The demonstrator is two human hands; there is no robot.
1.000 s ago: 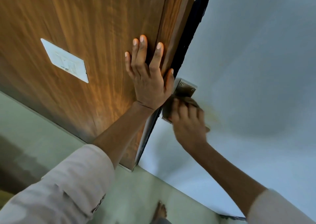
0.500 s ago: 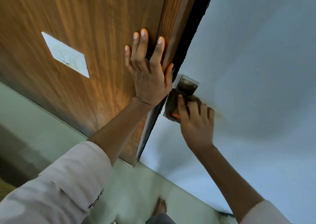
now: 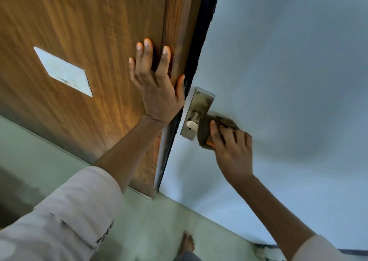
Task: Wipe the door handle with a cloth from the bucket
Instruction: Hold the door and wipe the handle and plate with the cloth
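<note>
A metal door handle plate (image 3: 201,101) is screwed to the pale blue-grey door (image 3: 288,61), with the base of the lever (image 3: 194,119) showing. My right hand (image 3: 231,147) presses a brown-grey cloth (image 3: 205,129) around the lever, which is mostly hidden under the cloth. My left hand (image 3: 157,83) lies flat, fingers spread, against the wooden panel (image 3: 83,31) just left of the dark door edge. No bucket is in view.
A white rectangular plate (image 3: 63,71) is fixed on the wooden panel. Pale green floor tiles (image 3: 155,221) lie below, with my bare foot (image 3: 186,242) near the bottom edge. A black strip (image 3: 201,41) runs between panel and door.
My right hand slid the cloth to the right along the lever, uncovering the plate and lever base. The left hand stayed flat on the wooden panel.
</note>
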